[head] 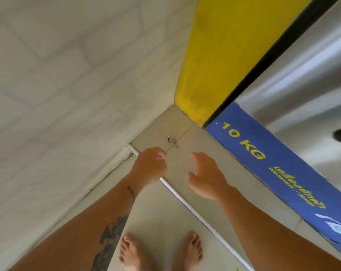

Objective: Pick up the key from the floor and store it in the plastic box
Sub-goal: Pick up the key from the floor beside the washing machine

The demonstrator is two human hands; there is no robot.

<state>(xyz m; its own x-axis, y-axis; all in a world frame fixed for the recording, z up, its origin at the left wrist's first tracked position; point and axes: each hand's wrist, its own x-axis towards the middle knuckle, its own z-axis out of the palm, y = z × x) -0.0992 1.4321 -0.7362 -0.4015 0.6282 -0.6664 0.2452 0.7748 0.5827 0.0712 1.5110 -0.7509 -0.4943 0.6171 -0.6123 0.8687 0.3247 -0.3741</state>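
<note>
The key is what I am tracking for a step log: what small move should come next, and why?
Probably lower the left hand a little further toward the corner and pinch the key. It lies on the floor tile just beyond that hand's fingertips, untouched. The right hand is open and farther away, and no plastic box is in view.

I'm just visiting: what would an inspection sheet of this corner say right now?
Surface: tiled floor, pale, bare near the corner.
Job's things: key lying on the floor on a tile joint; plastic box not in view.
Clutter: nothing seen.
Hands: left hand loosely curled just short of the key; right hand open, empty.
Cables: white pipe running along the floor.
Surroundings: brick-pattern wall, yellow wall, blue "10 KG" panel, bare feet.
</note>
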